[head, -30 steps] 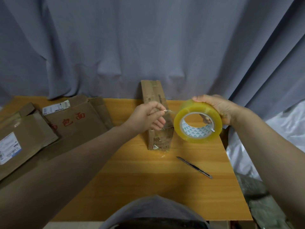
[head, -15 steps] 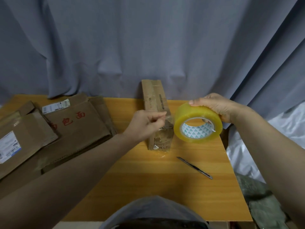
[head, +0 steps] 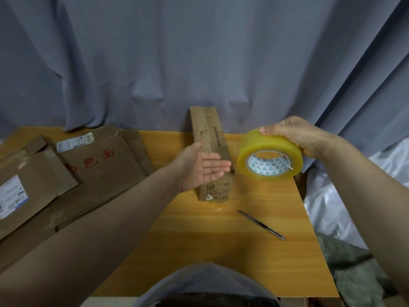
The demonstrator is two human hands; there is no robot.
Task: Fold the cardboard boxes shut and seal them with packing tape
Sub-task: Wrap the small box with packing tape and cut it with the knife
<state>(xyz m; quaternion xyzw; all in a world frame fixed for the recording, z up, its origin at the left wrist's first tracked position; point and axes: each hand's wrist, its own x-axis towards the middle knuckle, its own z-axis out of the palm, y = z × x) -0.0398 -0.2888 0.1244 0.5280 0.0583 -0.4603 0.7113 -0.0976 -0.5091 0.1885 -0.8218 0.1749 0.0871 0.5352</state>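
One long, narrow cardboard box [head: 210, 129] lies on the wooden surface [head: 221, 251], its far end towards the grey curtain [head: 199, 63]. Its flaps are folded closed with clear tape on the near end, so its contents do not show. There is one roll of tape [head: 265, 145], yellowish, held in the air just right of the box. The right hand [head: 296, 135] grips it from above, fingers curled over the rim. The left hand [head: 203, 167] is spread flat, fingers straight and palm up, in front of the box's left side; I cannot tell whether it touches. One slim cutter [head: 261, 225] lies nearer, apart from the box. To the left sits a pile of flattened cartons [head: 104, 171], several overlapping, two with white labels.
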